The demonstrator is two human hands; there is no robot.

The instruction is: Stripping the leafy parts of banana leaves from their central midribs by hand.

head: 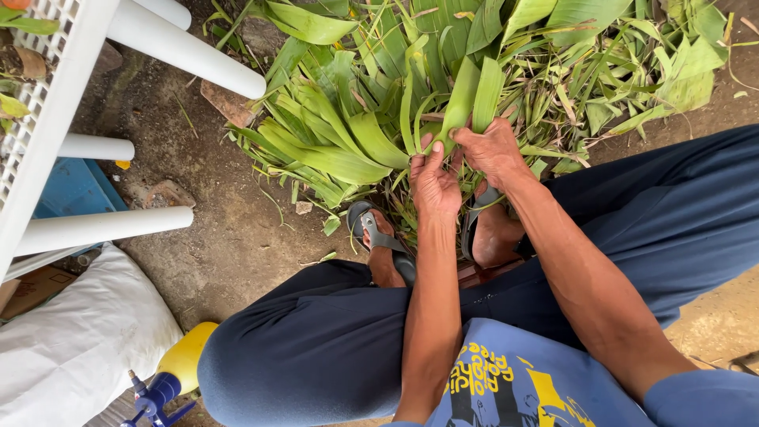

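A heap of long green leaves [443,71] lies on the dirt ground in front of my feet. My left hand [433,183] and my right hand [492,150] meet over the near edge of the heap. Both pinch the lower end of a folded green leaf strip [462,99] that stands up between them. My left fingers press its left side and my right fingers close over its right side. My feet in grey sandals [383,241] rest just below the hands, and my knees in dark blue trousers spread to either side.
A white plastic table [47,119] with round legs stands at the left. Below it lie a white sack [75,340], a blue box [75,190] and a yellow spray bottle with a blue nozzle [170,375]. Bare dirt ground [229,237] runs between them and the leaves.
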